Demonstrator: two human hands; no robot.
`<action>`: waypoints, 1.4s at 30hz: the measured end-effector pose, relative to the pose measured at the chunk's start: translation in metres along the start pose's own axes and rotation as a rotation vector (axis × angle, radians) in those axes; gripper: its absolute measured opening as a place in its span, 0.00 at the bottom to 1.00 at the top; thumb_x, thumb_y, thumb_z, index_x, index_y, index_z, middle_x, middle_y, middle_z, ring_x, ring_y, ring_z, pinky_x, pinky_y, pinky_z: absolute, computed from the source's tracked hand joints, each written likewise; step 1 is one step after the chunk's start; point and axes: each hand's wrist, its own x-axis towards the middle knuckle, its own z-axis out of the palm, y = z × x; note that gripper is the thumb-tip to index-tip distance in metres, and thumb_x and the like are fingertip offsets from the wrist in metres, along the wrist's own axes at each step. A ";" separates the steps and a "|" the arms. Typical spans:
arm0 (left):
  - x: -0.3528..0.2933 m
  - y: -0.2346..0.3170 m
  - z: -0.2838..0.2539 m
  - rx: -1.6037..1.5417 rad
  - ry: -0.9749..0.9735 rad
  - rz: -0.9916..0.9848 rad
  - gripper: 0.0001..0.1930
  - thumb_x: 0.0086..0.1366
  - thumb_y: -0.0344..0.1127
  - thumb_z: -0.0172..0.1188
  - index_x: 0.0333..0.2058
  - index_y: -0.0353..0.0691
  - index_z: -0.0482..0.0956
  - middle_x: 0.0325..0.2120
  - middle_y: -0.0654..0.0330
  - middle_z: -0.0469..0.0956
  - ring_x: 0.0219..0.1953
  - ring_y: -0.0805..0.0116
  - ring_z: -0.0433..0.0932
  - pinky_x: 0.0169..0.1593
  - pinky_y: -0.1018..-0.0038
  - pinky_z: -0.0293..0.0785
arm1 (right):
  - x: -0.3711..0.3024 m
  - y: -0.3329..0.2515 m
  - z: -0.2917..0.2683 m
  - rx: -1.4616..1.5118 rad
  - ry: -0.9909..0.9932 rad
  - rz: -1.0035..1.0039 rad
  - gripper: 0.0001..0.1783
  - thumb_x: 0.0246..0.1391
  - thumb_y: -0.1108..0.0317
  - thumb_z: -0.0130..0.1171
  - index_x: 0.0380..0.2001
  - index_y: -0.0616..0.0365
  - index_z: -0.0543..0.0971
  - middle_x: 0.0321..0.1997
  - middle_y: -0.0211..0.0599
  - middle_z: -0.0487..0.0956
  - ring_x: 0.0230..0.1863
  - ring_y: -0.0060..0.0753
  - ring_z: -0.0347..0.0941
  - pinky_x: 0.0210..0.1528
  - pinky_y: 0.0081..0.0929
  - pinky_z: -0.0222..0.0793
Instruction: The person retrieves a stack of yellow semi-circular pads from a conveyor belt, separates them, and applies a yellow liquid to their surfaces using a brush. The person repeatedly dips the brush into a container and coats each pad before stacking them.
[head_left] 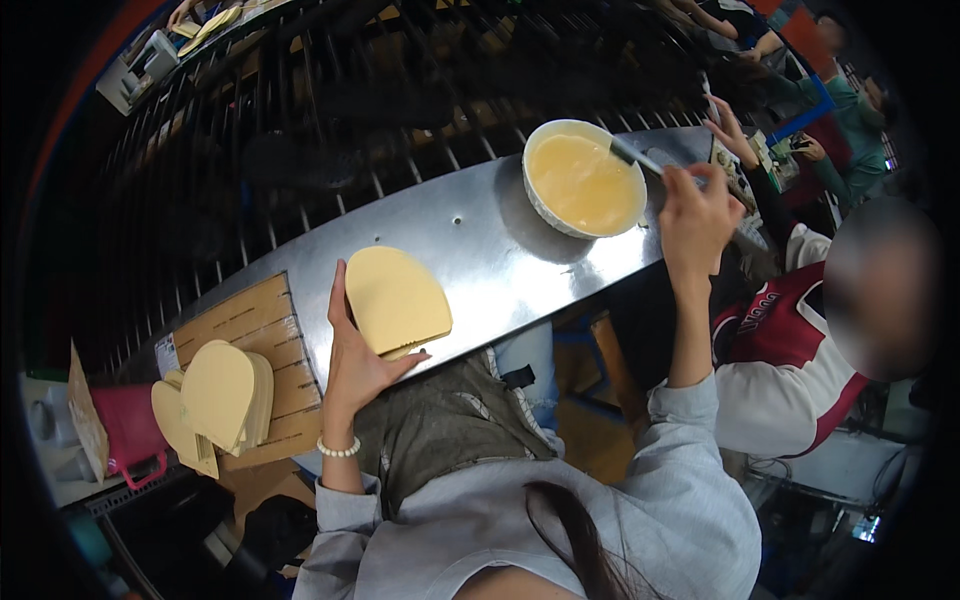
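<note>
My left hand grips a stack of pale yellow round-ended sheets at the metal bench's near edge. The thumb lies along their straight lower edge, with the fingers up the left side. My right hand is closed around the handle of a brush, right of a white bowl. Thick-looking yellow liquid fills much of the bowl. The brush's head reaches over the bowl's right rim; whether its tip touches the liquid I cannot tell.
Brown cardboard covers the bench's left end, bearing more stacked yellow sheets. A pink container stands farther left. Dark rails run beyond the bench. On the right sits a co-worker in a red and white jacket; other people are farther back.
</note>
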 end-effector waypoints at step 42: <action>0.002 -0.026 -0.004 -0.216 0.002 0.068 0.82 0.32 0.48 0.90 0.76 0.43 0.32 0.74 0.47 0.50 0.72 0.47 0.59 0.74 0.54 0.61 | -0.007 -0.007 -0.067 0.398 0.151 0.322 0.11 0.59 0.62 0.72 0.42 0.55 0.89 0.35 0.32 0.82 0.31 0.29 0.74 0.35 0.27 0.65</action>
